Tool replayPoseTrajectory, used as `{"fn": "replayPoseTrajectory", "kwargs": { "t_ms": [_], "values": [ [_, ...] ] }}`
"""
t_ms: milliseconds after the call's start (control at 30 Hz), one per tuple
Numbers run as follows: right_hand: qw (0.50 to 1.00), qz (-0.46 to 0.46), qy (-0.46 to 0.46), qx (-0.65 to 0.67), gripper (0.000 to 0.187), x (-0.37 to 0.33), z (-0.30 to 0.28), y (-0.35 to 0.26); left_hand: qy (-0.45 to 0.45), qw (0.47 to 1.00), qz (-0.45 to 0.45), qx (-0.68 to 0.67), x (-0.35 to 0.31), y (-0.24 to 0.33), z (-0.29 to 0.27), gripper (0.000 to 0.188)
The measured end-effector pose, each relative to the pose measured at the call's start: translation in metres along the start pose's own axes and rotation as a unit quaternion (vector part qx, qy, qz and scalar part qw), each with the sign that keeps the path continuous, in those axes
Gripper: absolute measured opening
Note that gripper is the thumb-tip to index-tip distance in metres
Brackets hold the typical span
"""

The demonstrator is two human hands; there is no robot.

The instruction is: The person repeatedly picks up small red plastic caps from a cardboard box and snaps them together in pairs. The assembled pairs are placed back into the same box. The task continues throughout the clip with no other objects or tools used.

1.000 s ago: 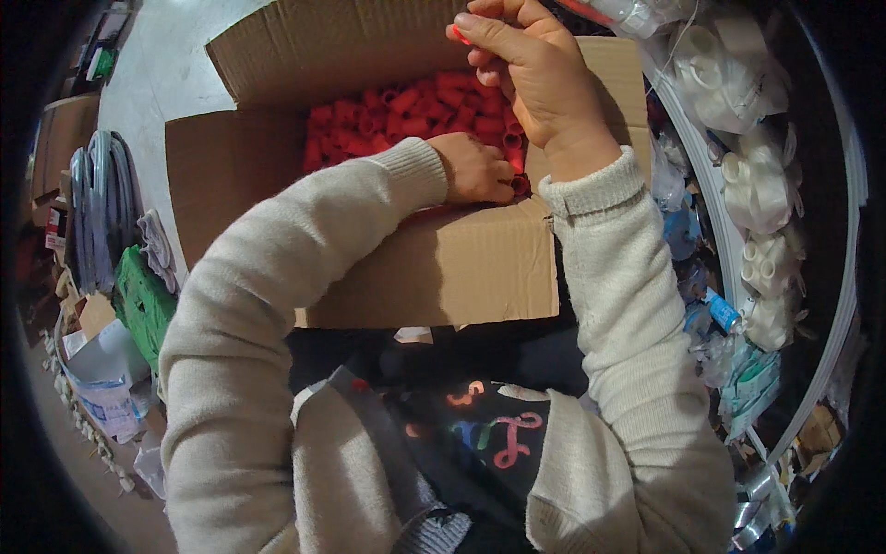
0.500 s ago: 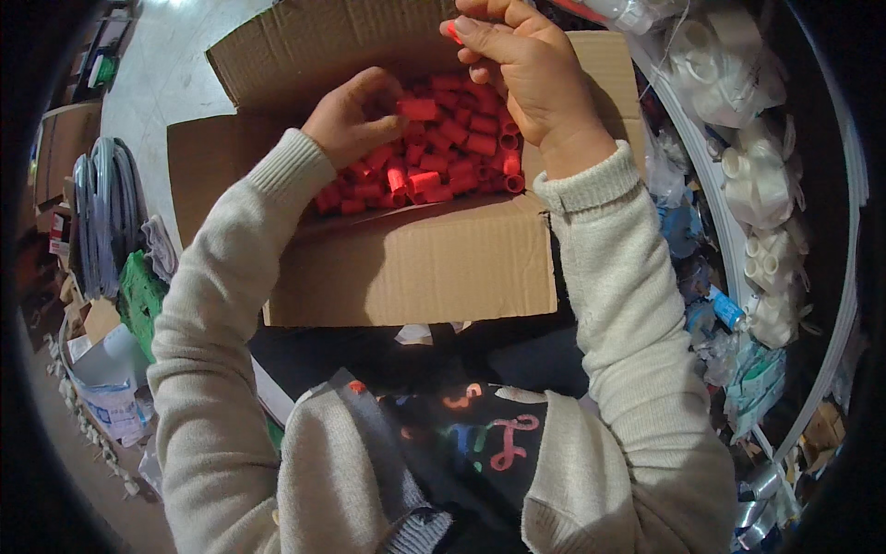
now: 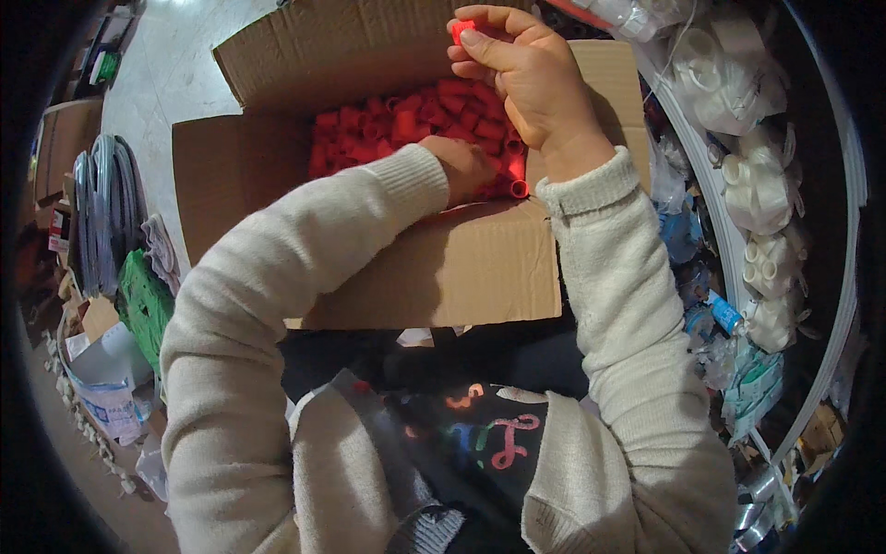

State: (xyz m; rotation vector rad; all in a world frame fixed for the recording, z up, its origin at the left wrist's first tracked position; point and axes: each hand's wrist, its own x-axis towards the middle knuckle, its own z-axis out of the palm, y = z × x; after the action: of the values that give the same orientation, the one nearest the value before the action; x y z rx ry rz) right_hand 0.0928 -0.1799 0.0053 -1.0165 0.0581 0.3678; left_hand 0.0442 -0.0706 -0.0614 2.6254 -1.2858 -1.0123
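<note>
An open cardboard box (image 3: 480, 263) holds a heap of short red plastic tube pieces (image 3: 406, 125). My left hand (image 3: 464, 168) reaches down into the near right part of the heap. Its back shows, but most of its fingers are hidden, so whether they grip a piece cannot be seen. Above the box's right side, my right hand (image 3: 540, 78) is raised and closed. Between thumb and forefinger it pinches a small red tube piece (image 3: 461, 30), partly covered by the fingers.
Box flaps stand out at the left (image 3: 208, 175) and right. To the right are a curved pale rail (image 3: 729, 249), bags of white pipe fittings (image 3: 766, 185) and plastic wrappings. On the left lie a coil of grey hose (image 3: 109, 217) and a green sack (image 3: 145, 300).
My left hand has moved right and nearer to me, into the heap's right part. The right hand has lowered slightly, still pinching the red piece. The box has shifted a little.
</note>
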Motion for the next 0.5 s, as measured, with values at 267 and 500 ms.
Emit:
{"fn": "replayPoseTrajectory", "kwargs": {
  "t_ms": [267, 500],
  "values": [
    [0.997, -0.076, -0.010, -0.001, 0.017, 0.002, -0.005, 0.009, 0.058, 0.994, 0.057, -0.072, -0.018, -0.020, 0.001, 0.018],
    [0.998, -0.029, -0.042, -0.035, 0.020, -0.006, -0.001, 0.003, 0.290, 0.708, -0.028, -0.643, -0.100, -0.009, -0.014, 0.013]
  ]
}}
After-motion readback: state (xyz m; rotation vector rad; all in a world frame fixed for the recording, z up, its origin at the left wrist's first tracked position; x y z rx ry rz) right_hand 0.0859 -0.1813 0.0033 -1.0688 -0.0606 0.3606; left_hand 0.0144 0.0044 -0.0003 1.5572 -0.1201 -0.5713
